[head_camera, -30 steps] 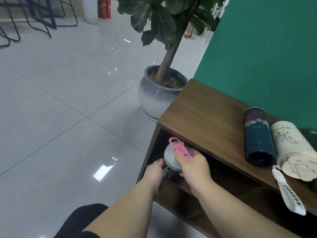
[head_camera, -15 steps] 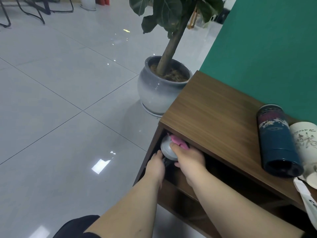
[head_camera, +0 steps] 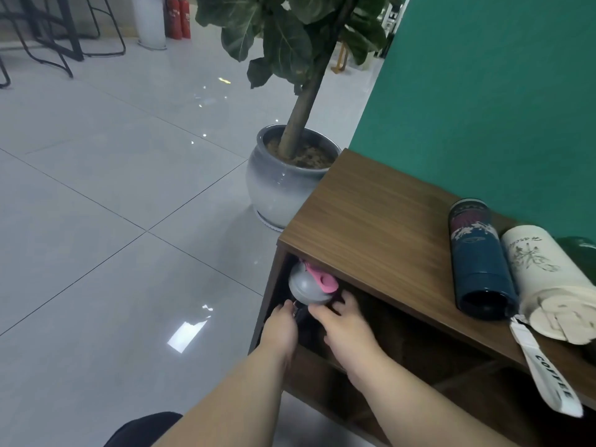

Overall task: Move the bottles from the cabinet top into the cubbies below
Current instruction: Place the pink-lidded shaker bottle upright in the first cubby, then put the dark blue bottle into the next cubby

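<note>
A bottle with a grey lid and pink flip cap [head_camera: 308,285] stands in the leftmost cubby under the wooden cabinet top [head_camera: 371,227]; its dark body is mostly hidden. My left hand [head_camera: 280,330] grips the bottle low on its left side. My right hand [head_camera: 346,324] holds it just below the lid on the right, fingers curled around it. On the cabinet top lie a dark blue bottle [head_camera: 480,262] and a cream bottle [head_camera: 548,279] with a white "COFFEE" strap [head_camera: 545,372], side by side. A dark green item [head_camera: 580,253] peeks in behind them.
A large grey plant pot [head_camera: 283,185] with a leafy tree stands on the tiled floor just left of the cabinet. A green wall [head_camera: 483,108] backs the cabinet. Further cubbies [head_camera: 435,356] open to the right and below. Chair legs and fire extinguishers [head_camera: 177,17] stand far off.
The bottle has gone from the cubby's mouth to inside it, lid under the cabinet top. My right hand slid from the lid down to just below it.
</note>
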The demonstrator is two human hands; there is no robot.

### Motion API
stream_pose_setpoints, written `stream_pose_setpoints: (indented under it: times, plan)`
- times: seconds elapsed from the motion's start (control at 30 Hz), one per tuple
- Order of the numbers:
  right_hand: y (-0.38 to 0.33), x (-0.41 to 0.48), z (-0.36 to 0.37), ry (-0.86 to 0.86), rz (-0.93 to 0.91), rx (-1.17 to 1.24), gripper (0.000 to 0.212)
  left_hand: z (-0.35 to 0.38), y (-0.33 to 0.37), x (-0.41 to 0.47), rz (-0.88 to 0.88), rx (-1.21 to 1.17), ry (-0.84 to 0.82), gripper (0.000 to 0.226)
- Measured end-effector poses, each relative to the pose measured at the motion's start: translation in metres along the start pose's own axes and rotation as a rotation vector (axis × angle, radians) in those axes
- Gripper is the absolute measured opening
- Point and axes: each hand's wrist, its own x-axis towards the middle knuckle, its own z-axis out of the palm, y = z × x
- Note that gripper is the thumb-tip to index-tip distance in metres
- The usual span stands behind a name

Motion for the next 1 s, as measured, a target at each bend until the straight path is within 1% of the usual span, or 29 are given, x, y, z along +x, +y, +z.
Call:
stream_pose_setpoints:
  times: [0.03,0.07,0.13,0.17,0.2,0.23,0.27,0.3,0.33,0.37,0.4,0.47,0.5,0.53,0.57,0.63,0.73,0.8,0.9,0.93,1.0]
  plan:
    - [0.004,-0.012,-0.007,-0.028,0.009,-0.046,0.079,-0.001,0.01,-0.025,-0.017,0.063,-0.022,0.077]
    - [0.007,-0.026,-0.016,-0.065,-0.013,-0.102,0.07,-0.002,0.02,-0.051,-0.031,0.113,-0.05,0.064]
    - [0.008,-0.053,-0.036,-0.113,-0.106,-0.209,0.039,0.001,0.026,-0.087,-0.11,0.155,-0.144,0.038]
    - [0.006,-0.067,-0.047,-0.101,-0.156,-0.214,0.026,0.004,0.026,-0.101,-0.12,0.179,-0.207,0.031]
    - [0.001,-0.08,-0.059,-0.064,-0.202,-0.188,0.02,0.008,0.025,-0.109,-0.114,0.233,-0.254,0.029]
    - [-0.006,-0.091,-0.071,0.002,-0.257,-0.157,0.02,0.012,0.026,-0.119,-0.092,0.249,-0.285,0.031]
    - [-0.017,-0.103,-0.083,0.108,-0.336,-0.157,0.021,0.016,0.024,-0.126,-0.078,0.249,-0.302,0.03]
    - [-0.027,-0.113,-0.095,0.238,-0.438,-0.193,0.02,0.02,0.025,-0.135,-0.064,0.226,-0.312,0.024]
    - [-0.036,-0.117,-0.107,0.369,-0.542,-0.273,0.019,0.022,0.024,-0.141,-0.051,0.219,-0.312,0.018]
    - [-0.045,-0.116,-0.118,0.486,-0.612,-0.382,0.023,0.025,0.025,-0.151,-0.039,0.215,-0.32,0.016]
    - [-0.053,-0.11,-0.129,0.577,-0.624,-0.514,0.033,0.025,0.021,-0.153,-0.03,0.217,-0.328,0.016]
    - [-0.065,-0.089,-0.148,0.678,-0.544,-0.742,0.063,0.025,0.018,-0.166,-0.024,0.235,-0.324,0.017]
    - [-0.07,-0.077,-0.153,0.688,-0.473,-0.816,0.074,0.024,0.019,-0.175,-0.029,0.232,-0.322,0.018]
    - [-0.074,-0.068,-0.155,0.676,-0.39,-0.864,0.079,0.024,0.016,-0.178,-0.027,0.235,-0.323,0.018]
    - [-0.075,-0.059,-0.156,0.651,-0.312,-0.904,0.08,0.023,0.017,-0.184,-0.029,0.235,-0.324,0.017]
    - [-0.074,-0.05,-0.153,0.614,-0.233,-0.986,0.074,0.02,0.016,-0.192,-0.041,0.237,-0.336,0.017]
    - [-0.072,-0.056,-0.147,0.615,-0.259,-0.975,0.066,0.016,0.015,-0.195,-0.048,0.233,-0.349,0.022]
    - [-0.069,-0.071,-0.142,0.578,-0.317,-0.895,0.066,0.013,0.017,-0.196,-0.043,0.209,-0.339,0.03]
    - [-0.061,-0.107,-0.136,0.537,-0.453,-0.648,0.06,0.013,0.02,-0.193,-0.028,0.135,-0.312,0.035]
    - [-0.058,-0.121,-0.136,0.532,-0.491,-0.551,0.056,0.014,0.022,-0.191,-0.008,0.11,-0.299,0.035]
    - [-0.053,-0.148,-0.14,0.537,-0.551,-0.381,0.055,0.015,0.023,-0.186,0.046,0.035,-0.277,0.036]
